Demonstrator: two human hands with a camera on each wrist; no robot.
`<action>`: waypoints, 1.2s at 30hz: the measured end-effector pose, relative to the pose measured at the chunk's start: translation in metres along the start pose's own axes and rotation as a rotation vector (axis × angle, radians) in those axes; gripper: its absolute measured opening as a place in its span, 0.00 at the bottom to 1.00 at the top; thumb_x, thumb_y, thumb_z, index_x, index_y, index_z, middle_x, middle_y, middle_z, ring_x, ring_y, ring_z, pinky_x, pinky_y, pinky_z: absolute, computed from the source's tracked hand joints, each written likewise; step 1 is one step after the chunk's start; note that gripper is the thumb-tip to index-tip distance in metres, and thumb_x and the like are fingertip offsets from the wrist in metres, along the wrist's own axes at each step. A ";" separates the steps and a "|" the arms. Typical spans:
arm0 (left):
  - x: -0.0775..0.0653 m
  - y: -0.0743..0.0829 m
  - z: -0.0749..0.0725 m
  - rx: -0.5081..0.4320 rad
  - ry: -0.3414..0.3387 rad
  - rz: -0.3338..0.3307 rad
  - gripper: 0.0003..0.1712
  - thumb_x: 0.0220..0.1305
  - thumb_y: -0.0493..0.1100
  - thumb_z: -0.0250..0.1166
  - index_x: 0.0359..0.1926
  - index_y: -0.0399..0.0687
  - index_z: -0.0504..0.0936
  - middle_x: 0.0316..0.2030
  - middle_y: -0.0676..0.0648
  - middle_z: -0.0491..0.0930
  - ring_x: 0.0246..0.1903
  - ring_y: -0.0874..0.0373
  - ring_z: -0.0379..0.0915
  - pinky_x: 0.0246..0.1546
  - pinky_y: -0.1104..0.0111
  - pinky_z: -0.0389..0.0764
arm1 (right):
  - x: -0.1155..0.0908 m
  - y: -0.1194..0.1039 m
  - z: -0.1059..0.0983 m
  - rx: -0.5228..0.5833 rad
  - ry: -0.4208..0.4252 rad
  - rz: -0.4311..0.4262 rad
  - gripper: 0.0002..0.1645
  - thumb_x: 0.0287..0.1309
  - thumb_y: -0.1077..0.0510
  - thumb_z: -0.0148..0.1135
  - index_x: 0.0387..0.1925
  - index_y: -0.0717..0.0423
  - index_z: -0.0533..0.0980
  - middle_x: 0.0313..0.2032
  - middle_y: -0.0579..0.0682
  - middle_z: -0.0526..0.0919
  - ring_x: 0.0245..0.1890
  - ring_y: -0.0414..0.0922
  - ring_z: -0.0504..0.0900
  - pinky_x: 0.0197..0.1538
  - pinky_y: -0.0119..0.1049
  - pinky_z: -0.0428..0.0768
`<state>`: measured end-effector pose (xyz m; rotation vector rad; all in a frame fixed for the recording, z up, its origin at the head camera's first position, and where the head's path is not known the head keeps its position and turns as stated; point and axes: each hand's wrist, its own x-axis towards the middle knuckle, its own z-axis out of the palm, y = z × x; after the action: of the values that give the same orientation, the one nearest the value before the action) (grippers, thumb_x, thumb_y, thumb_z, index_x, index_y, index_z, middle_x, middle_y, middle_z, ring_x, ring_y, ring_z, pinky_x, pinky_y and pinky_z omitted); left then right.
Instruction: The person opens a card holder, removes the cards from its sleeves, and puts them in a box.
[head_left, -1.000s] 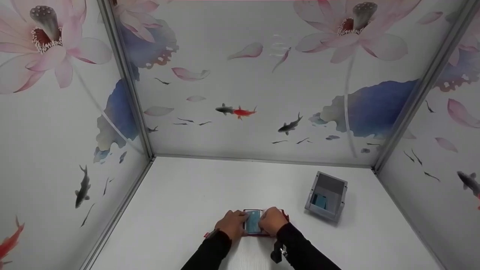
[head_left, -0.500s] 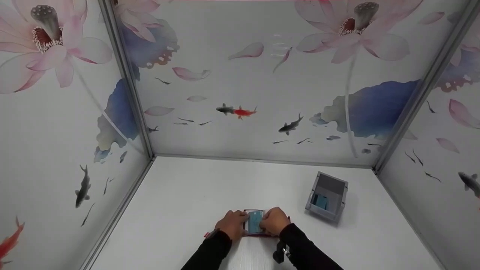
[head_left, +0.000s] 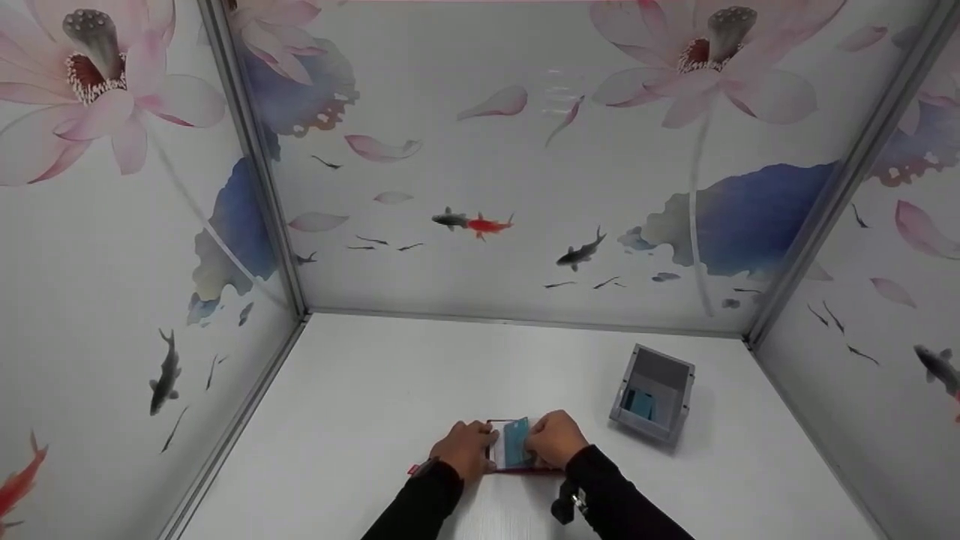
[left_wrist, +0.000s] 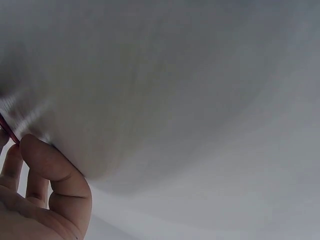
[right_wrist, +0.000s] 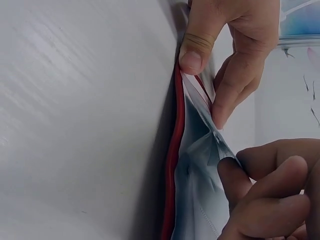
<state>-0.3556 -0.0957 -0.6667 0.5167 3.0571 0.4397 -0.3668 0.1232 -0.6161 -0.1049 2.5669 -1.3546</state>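
A red-edged card holder (head_left: 517, 472) lies spread between the two hands near the front of the table. Its red border (right_wrist: 172, 155) and clear plastic pages show in the right wrist view. My left hand (head_left: 463, 448) grips the holder's left side, thumb on the near edge, fingers over the page. In the left wrist view, that hand (left_wrist: 55, 185) has the red edge at its fingertips. My right hand (head_left: 556, 439) pinches the right edge of a blue card (head_left: 515, 444), which stands tilted over the page. The right hand (right_wrist: 270, 195) partly hides the plastic there.
A grey plastic bin (head_left: 660, 431) stands to the right on the white table (head_left: 390, 375), with blue cards (head_left: 641, 403) in it. Walls printed with lotus flowers and fish enclose the table at the back and both sides.
My right hand has shifted slightly right, bringing the blue card with it. The card now tilts, and more white page shows on its left. My left hand has stayed put.
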 end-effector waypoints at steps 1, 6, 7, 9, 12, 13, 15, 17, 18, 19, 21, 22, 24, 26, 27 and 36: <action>0.000 0.000 0.000 -0.002 0.007 0.005 0.32 0.71 0.52 0.81 0.74 0.59 0.87 0.72 0.53 0.84 0.66 0.50 0.79 0.59 0.56 0.90 | 0.000 0.001 -0.001 -0.001 0.005 -0.009 0.24 0.55 0.69 0.67 0.11 0.45 0.71 0.12 0.38 0.73 0.14 0.37 0.73 0.21 0.29 0.72; 0.002 -0.002 0.003 -0.022 0.027 0.006 0.32 0.69 0.51 0.82 0.73 0.58 0.88 0.71 0.53 0.85 0.65 0.48 0.80 0.57 0.55 0.90 | -0.003 0.000 -0.007 -0.028 0.040 -0.054 0.22 0.57 0.69 0.66 0.12 0.48 0.73 0.13 0.39 0.72 0.15 0.38 0.70 0.23 0.31 0.70; 0.002 -0.002 0.004 -0.025 0.031 0.005 0.32 0.69 0.51 0.82 0.72 0.58 0.89 0.71 0.53 0.85 0.64 0.48 0.80 0.57 0.54 0.90 | -0.003 -0.001 -0.008 -0.033 0.046 -0.056 0.21 0.58 0.69 0.66 0.13 0.48 0.74 0.13 0.39 0.73 0.16 0.38 0.71 0.24 0.31 0.70; 0.003 -0.001 0.004 -0.025 0.033 0.003 0.32 0.68 0.50 0.82 0.72 0.58 0.89 0.71 0.53 0.86 0.64 0.49 0.80 0.57 0.55 0.90 | -0.006 -0.004 -0.011 -0.041 0.058 -0.042 0.18 0.58 0.68 0.67 0.15 0.51 0.78 0.15 0.41 0.77 0.17 0.38 0.74 0.24 0.31 0.72; 0.003 0.000 0.004 -0.016 0.033 0.000 0.32 0.67 0.51 0.83 0.71 0.58 0.90 0.70 0.53 0.86 0.62 0.49 0.81 0.56 0.55 0.90 | -0.011 -0.010 -0.017 -0.045 0.070 -0.030 0.14 0.59 0.68 0.68 0.19 0.54 0.81 0.19 0.45 0.82 0.19 0.39 0.77 0.25 0.31 0.74; 0.003 0.000 0.003 -0.017 0.030 -0.003 0.32 0.68 0.51 0.83 0.71 0.58 0.89 0.70 0.53 0.86 0.62 0.49 0.81 0.56 0.55 0.90 | -0.013 -0.012 -0.019 -0.047 0.075 -0.028 0.12 0.60 0.67 0.68 0.21 0.56 0.82 0.20 0.46 0.84 0.19 0.40 0.78 0.25 0.32 0.75; 0.003 0.001 0.003 -0.009 0.025 -0.005 0.31 0.68 0.51 0.83 0.71 0.58 0.89 0.70 0.53 0.86 0.62 0.49 0.81 0.56 0.56 0.90 | -0.016 -0.016 -0.024 -0.056 0.088 -0.029 0.09 0.62 0.67 0.69 0.25 0.58 0.84 0.23 0.50 0.87 0.21 0.41 0.80 0.26 0.33 0.76; 0.003 0.001 0.002 -0.001 0.021 -0.002 0.31 0.68 0.51 0.83 0.71 0.58 0.89 0.70 0.53 0.86 0.62 0.49 0.81 0.56 0.55 0.90 | -0.018 -0.019 -0.028 -0.070 0.104 -0.032 0.05 0.63 0.66 0.70 0.30 0.59 0.85 0.26 0.52 0.88 0.24 0.42 0.82 0.28 0.34 0.78; 0.002 0.001 0.001 0.000 0.020 0.000 0.31 0.68 0.51 0.83 0.71 0.58 0.89 0.70 0.53 0.86 0.62 0.49 0.80 0.56 0.55 0.90 | -0.019 -0.020 -0.030 -0.074 0.111 -0.032 0.04 0.64 0.66 0.70 0.32 0.60 0.85 0.27 0.53 0.88 0.24 0.43 0.82 0.28 0.34 0.79; 0.002 0.001 0.001 0.004 0.018 0.003 0.31 0.69 0.51 0.82 0.72 0.58 0.89 0.70 0.53 0.85 0.62 0.49 0.80 0.56 0.55 0.90 | -0.019 -0.020 -0.031 -0.077 0.118 -0.034 0.03 0.65 0.66 0.70 0.33 0.60 0.85 0.28 0.53 0.89 0.25 0.43 0.83 0.29 0.35 0.79; 0.002 0.001 -0.001 0.006 0.016 0.010 0.31 0.69 0.51 0.82 0.72 0.58 0.89 0.71 0.53 0.85 0.62 0.49 0.80 0.56 0.55 0.90 | -0.020 -0.021 -0.034 -0.082 0.127 -0.040 0.02 0.66 0.65 0.70 0.36 0.62 0.85 0.30 0.53 0.88 0.26 0.44 0.83 0.30 0.35 0.80; 0.002 0.001 -0.002 0.003 0.016 0.014 0.31 0.70 0.50 0.82 0.72 0.57 0.89 0.71 0.52 0.85 0.62 0.48 0.80 0.55 0.55 0.91 | -0.020 -0.021 -0.036 -0.083 0.130 -0.044 0.02 0.67 0.65 0.70 0.38 0.62 0.85 0.31 0.53 0.88 0.26 0.44 0.83 0.30 0.36 0.80; 0.001 0.001 -0.003 -0.004 0.014 0.020 0.31 0.70 0.50 0.82 0.72 0.56 0.88 0.71 0.52 0.85 0.63 0.48 0.80 0.55 0.55 0.91 | -0.021 -0.022 -0.040 -0.081 0.134 -0.051 0.03 0.68 0.64 0.70 0.39 0.62 0.85 0.31 0.54 0.88 0.25 0.44 0.82 0.30 0.36 0.79; 0.000 0.001 -0.004 -0.007 0.011 0.026 0.31 0.70 0.50 0.81 0.72 0.56 0.88 0.71 0.51 0.85 0.63 0.47 0.80 0.55 0.55 0.91 | -0.022 -0.022 -0.045 -0.086 0.145 -0.059 0.03 0.68 0.65 0.70 0.39 0.62 0.84 0.30 0.53 0.87 0.25 0.44 0.81 0.31 0.36 0.79; 0.000 0.001 -0.004 -0.004 0.011 0.028 0.31 0.70 0.50 0.81 0.72 0.56 0.88 0.71 0.51 0.85 0.63 0.47 0.80 0.55 0.55 0.91 | -0.023 -0.022 -0.048 -0.087 0.154 -0.063 0.02 0.67 0.65 0.70 0.38 0.62 0.84 0.30 0.53 0.86 0.24 0.44 0.80 0.31 0.36 0.78; -0.006 -0.001 -0.003 -0.071 0.042 0.037 0.32 0.71 0.50 0.81 0.74 0.55 0.87 0.72 0.50 0.85 0.66 0.46 0.79 0.54 0.55 0.90 | -0.022 -0.017 -0.079 -0.072 0.204 -0.044 0.04 0.69 0.64 0.70 0.40 0.63 0.85 0.28 0.56 0.88 0.23 0.44 0.82 0.28 0.36 0.79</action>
<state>-0.3504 -0.0992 -0.6643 0.5694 3.0628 0.5646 -0.3654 0.1814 -0.5555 -0.0369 2.7980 -1.3528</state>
